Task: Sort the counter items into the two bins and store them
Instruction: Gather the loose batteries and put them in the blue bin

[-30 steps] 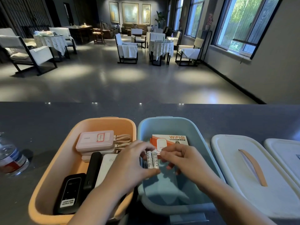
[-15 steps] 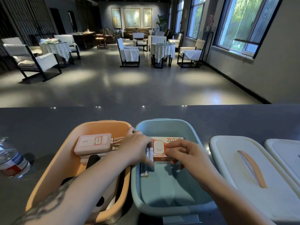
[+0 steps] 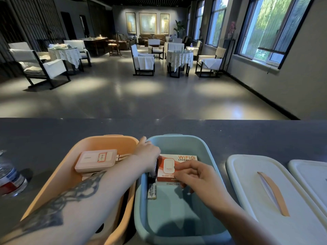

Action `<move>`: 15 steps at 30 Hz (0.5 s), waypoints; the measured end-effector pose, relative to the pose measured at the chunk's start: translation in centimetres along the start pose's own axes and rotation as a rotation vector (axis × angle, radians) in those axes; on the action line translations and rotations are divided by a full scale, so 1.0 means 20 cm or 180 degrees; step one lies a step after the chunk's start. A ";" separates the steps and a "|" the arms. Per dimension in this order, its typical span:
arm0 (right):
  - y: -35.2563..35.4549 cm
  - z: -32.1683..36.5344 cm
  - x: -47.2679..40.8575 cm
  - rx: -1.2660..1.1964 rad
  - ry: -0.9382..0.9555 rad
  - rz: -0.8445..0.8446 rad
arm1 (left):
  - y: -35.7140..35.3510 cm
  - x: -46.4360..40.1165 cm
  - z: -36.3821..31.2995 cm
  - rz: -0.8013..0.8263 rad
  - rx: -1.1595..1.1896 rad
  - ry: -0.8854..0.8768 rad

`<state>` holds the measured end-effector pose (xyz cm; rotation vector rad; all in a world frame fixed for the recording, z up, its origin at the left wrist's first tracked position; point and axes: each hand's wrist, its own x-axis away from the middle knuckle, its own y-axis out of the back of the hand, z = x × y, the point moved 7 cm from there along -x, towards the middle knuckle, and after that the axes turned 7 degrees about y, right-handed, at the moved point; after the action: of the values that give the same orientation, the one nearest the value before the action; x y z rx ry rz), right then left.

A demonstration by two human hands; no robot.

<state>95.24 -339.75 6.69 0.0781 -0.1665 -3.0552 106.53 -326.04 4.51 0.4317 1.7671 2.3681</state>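
Two bins stand side by side on the dark counter: an orange bin [image 3: 99, 139] and a blue bin [image 3: 210, 156]. A pink power bank [image 3: 93, 160] with cables lies in the orange bin. Inside the blue bin, an orange and white WiFi box [image 3: 178, 159] rests at the far end, and two batteries [image 3: 152, 191] lie along the left wall. My left hand [image 3: 146, 152] reaches across the orange bin and grips the batteries' far ends. My right hand [image 3: 194, 175] pinches the near right edge of the WiFi box, thumb on top.
Two white bin lids [image 3: 256, 183] [image 3: 311, 175] lie flat on the counter to the right, the nearer one with an orange strap handle. A water bottle [image 3: 8, 179] stands at the left edge. Beyond the counter [image 3: 53, 131] is a lounge with chairs and tables.
My left hand carried the batteries from mid-bin to the blue bin's left wall and laid them down. My right hand let go of them and took the WiFi box's edge.
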 end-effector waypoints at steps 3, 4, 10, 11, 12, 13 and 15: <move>0.00 0.01 0.00 -0.0021 0.0024 -0.0011 | -0.01 -0.03 -0.01 0.0135 -0.0115 -0.0013; 0.00 0.01 -0.01 -0.0028 0.0034 -0.0010 | -0.02 -0.04 -0.01 0.0151 -0.0101 0.0001; 0.01 0.00 -0.02 -0.0077 -0.0002 0.0002 | -0.04 -0.08 -0.01 0.0104 -0.0135 -0.0011; 0.01 -0.01 -0.03 -0.0082 0.0002 -0.0011 | -0.04 -0.08 -0.01 0.0076 -0.0123 -0.0011; 0.01 -0.01 -0.03 -0.0090 0.0005 -0.0023 | -0.04 -0.08 0.00 0.0042 -0.0099 -0.0010; 0.01 -0.01 -0.04 -0.0103 0.0012 -0.0027 | -0.03 -0.08 0.00 0.0001 -0.0049 -0.0002; 0.00 -0.01 -0.04 -0.0104 0.0040 -0.0042 | -0.02 -0.07 0.01 -0.0073 0.0132 0.0037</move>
<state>96.03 -339.75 6.57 0.0966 -0.1157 -3.0687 107.90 -326.22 3.95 0.4016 1.8190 2.3270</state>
